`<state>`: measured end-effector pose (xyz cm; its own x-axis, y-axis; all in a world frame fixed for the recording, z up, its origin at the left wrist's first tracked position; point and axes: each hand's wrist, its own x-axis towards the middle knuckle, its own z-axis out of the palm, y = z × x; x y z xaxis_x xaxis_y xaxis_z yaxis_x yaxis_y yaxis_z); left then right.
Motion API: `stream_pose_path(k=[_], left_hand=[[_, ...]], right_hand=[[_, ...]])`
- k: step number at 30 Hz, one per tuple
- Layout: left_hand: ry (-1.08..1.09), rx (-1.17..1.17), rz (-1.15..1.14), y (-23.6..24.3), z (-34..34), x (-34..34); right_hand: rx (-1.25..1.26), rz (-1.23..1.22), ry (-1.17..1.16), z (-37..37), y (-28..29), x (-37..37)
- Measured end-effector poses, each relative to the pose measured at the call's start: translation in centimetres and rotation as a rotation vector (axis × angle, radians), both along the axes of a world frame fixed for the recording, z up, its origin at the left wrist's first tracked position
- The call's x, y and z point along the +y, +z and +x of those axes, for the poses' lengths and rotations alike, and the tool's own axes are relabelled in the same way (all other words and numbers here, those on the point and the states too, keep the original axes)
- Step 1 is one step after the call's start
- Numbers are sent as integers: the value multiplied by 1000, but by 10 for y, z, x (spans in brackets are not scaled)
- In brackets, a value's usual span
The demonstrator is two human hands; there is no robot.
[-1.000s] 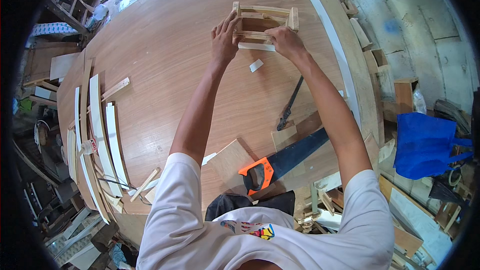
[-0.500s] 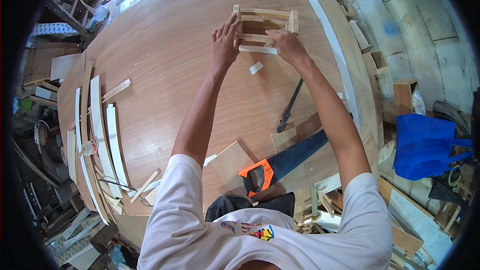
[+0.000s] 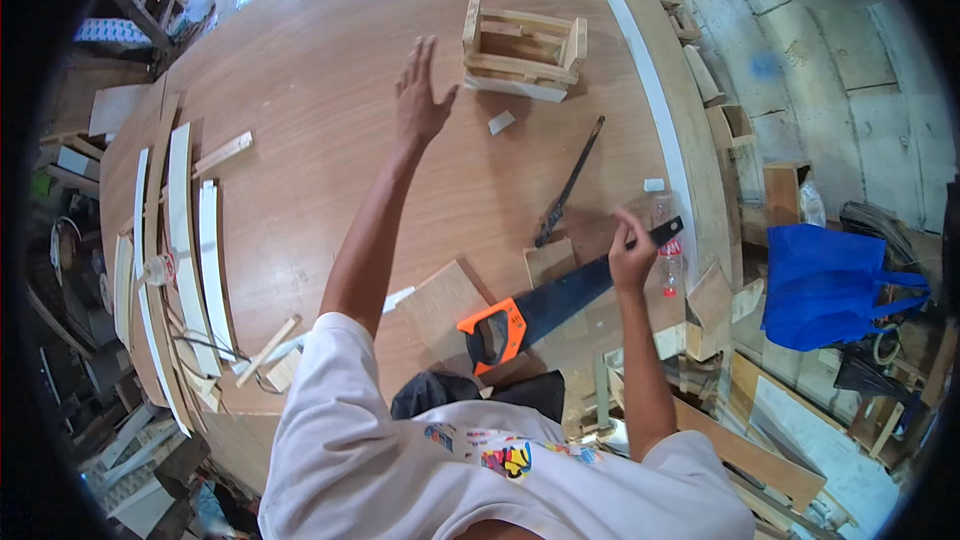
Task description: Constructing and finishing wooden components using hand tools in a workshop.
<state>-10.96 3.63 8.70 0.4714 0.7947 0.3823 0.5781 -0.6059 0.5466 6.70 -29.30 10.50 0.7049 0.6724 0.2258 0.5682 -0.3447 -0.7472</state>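
My left hand [image 3: 422,105] is raised over the table [image 3: 330,140], open, fingers stretched and nothing in them. To its right stands a small wooden frame [image 3: 522,67] with thick end pieces and an open middle, apart from the hand. A white strip [image 3: 515,89] runs along its near side. My right hand [image 3: 633,258] hovers over the narrow end of a handsaw [image 3: 568,300] with an orange handle, its fingers partly curled and apart, holding nothing visible. Just beside it is a clear plastic bottle [image 3: 670,265] with a red cap and label, partly hidden by the saw's tip.
A dark rod-like tool [image 3: 570,185] and a small white piece [image 3: 501,122] lie mid-table. Wooden offcuts [image 3: 445,305] surround the saw. White strips [image 3: 182,240] and another bottle [image 3: 158,270] occupy the left side. Beyond the right edge is a blue bag [image 3: 825,285].
Both hands have let go of the wooden frame. My left hand has moved left of it and opened; my right hand has come back toward me, over the saw's tip.
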Motion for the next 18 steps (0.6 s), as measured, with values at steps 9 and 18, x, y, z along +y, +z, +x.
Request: stream_pose_path(k=[9, 18], left_hand=[[243, -72, -168, -30, -207, -193], [88, -113, -580, -44, -297, -354]], right_hand=[[388, -112, -339, -93, -77, -180], [319, -299, -277, -146, -95, -211]])
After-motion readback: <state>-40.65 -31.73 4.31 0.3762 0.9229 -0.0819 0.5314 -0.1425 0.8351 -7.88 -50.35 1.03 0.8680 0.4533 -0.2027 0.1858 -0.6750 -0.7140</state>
